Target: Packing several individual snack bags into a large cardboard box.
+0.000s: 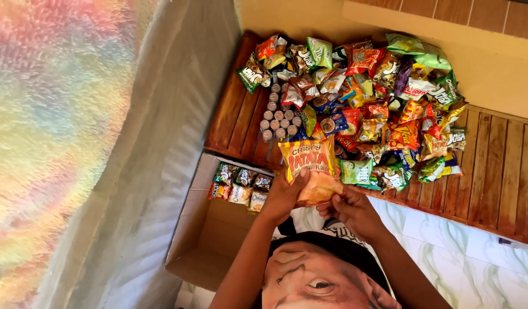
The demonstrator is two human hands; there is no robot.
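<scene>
Left hand [284, 197] grips the lower left edge of an orange-and-yellow foil snack packet [308, 167], fingers curled against it. Right hand [350, 207] pinches the packet's lower right corner, fingertips pressed together. Packet held upright over the near edge of the brown slatted wooden table [493, 171]. Left: open cardboard box [209, 240], some small packets inside. Beyond: heap of mixed colourful snack packets [378, 97] and cluster of small round-topped cans [280, 117].

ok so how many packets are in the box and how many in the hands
small packets in the cardboard box: 6
orange packet held by the left hand and right hand: 1
total: 7
</scene>
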